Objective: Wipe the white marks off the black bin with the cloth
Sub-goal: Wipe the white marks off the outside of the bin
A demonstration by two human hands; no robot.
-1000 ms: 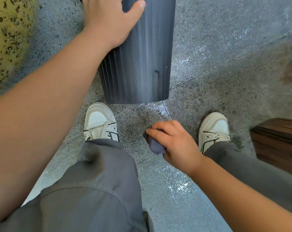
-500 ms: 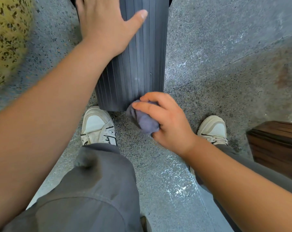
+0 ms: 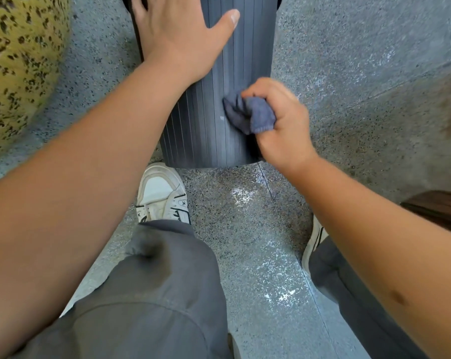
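Observation:
A black ribbed bin point(image 3: 206, 130) stands on the floor in front of my feet. My left hand point(image 3: 177, 35) lies flat on its upper side, thumb spread to the right. My right hand point(image 3: 281, 117) grips a bunched blue-grey cloth point(image 3: 253, 115) and presses it against the bin's lower right side. A small white mark point(image 3: 222, 117) shows on the bin just left of the cloth. The bin's rim is cut off at the top of the view.
Speckled stone floor point(image 3: 245, 229) with whitish smears lies below the bin. My white shoe point(image 3: 162, 195) sits at the bin's base. A yellow spotted object point(image 3: 20, 60) fills the left edge, and a dark wooden piece point(image 3: 436, 211) stands at the right.
My right hand rose from near the floor with the cloth and now presses it on the bin's side. The left hand stayed on the bin.

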